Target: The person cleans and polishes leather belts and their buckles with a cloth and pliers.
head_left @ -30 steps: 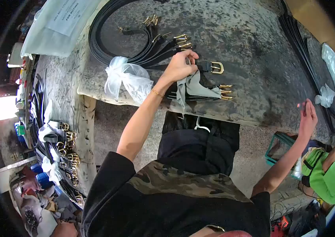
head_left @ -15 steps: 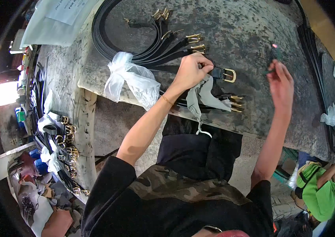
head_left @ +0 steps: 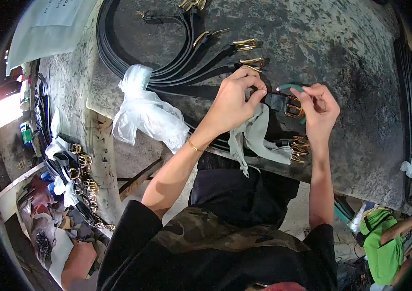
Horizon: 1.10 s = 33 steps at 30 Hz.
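Note:
My left hand (head_left: 235, 99) pinches a black belt (head_left: 277, 102) just behind its buckle end. A gold buckle (head_left: 294, 107) at that end lies near the tabletop. My right hand (head_left: 320, 107) grips a slender green tool (head_left: 291, 88) with a pale pinkish tip; its exact kind cannot be made out. The tip points left, right above the belt's end by the buckle. Beneath my left hand, a strip of grey cloth (head_left: 259, 138) hangs over the table's front edge. More gold buckles (head_left: 299, 148) lie to the right of the cloth.
Coiled black belts (head_left: 111, 60) with gold buckles lie at the back left, beside a clear plastic wrap (head_left: 150, 106). More belts hang at the left edge, near a pile of leather scraps (head_left: 77, 259). A person in a green garment (head_left: 383, 247) is at lower right.
My right hand has come left and down, bringing the green tool to the belt's buckle end. My left hand keeps its pinch on the belt. The view has shifted slightly.

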Each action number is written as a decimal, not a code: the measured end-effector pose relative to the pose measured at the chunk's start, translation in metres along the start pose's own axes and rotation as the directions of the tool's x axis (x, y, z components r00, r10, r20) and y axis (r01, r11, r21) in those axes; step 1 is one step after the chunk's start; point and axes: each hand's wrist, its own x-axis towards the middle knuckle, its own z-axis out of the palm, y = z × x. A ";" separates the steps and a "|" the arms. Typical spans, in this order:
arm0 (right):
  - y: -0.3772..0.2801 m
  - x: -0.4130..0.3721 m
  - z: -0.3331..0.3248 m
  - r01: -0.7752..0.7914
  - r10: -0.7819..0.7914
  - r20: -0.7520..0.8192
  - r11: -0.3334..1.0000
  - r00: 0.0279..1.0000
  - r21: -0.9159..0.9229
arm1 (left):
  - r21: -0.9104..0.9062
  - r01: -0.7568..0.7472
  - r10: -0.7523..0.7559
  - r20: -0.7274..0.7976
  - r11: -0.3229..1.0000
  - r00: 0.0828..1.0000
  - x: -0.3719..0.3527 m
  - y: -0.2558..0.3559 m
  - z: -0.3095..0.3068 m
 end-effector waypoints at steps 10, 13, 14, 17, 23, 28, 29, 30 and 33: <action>-0.011 -0.004 0.009 0.076 -0.062 0.061 0.963 0.996 -0.258 | -0.065 0.033 -0.032 0.016 0.997 0.999 0.000 0.000 0.001; -0.012 -0.004 0.008 0.100 -0.078 0.082 0.948 0.994 -0.303 | -0.081 0.077 -0.074 0.032 0.994 0.997 0.000 0.002 0.000; -0.011 -0.003 0.008 0.100 -0.078 0.082 0.948 0.994 -0.304 | -0.081 0.076 -0.074 0.033 0.994 0.997 0.000 0.002 0.000; -0.005 -0.004 0.007 0.124 -0.104 0.088 0.954 0.991 -0.272 | -0.102 0.064 -0.063 0.013 0.993 0.998 0.001 0.002 0.000; 0.003 -0.003 -0.001 -0.002 0.017 -0.098 0.989 0.995 0.150 | -0.062 0.011 -0.012 -0.016 0.998 1.000 0.002 0.004 -0.001; -0.004 -0.011 -0.021 -0.062 0.127 -0.193 0.948 0.973 0.312 | -0.136 -0.019 0.037 0.131 0.991 0.991 0.000 0.009 -0.001; -0.005 -0.015 -0.024 -0.095 0.165 -0.170 0.929 0.972 0.359 | -0.135 -0.022 0.041 0.135 0.991 0.990 -0.001 0.009 0.000; -0.001 -0.020 -0.027 -0.103 0.171 -0.140 0.913 0.975 0.396 | -0.148 -0.051 0.073 0.148 0.988 0.986 -0.003 0.011 0.001; 0.000 -0.030 -0.029 -0.067 0.141 -0.130 0.889 0.981 0.454 | -0.146 -0.119 0.142 0.152 0.982 0.978 -0.005 0.011 0.004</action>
